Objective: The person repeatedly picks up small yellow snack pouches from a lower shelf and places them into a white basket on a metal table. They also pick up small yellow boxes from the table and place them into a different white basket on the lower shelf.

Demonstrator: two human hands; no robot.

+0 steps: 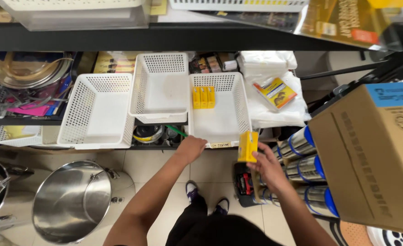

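Observation:
My left hand (pixel 191 148) grips the front edge of a white perforated basket (pixel 224 127) pulled out from the shelf. Three small yellow boxes (pixel 203 97) stand in a row at the back of that basket. In my right hand (pixel 267 165) is another yellow box (pixel 247 146), held upright just off the basket's front right corner.
Two more white baskets (pixel 96 111) (pixel 160 86) sit to the left on the shelf. A large steel pot (pixel 71 202) stands on the tiled floor at lower left. A cardboard box (pixel 370 150) and steel canisters with blue caps (pixel 304 171) crowd the right. White bags (pixel 274 91) lie beside the basket.

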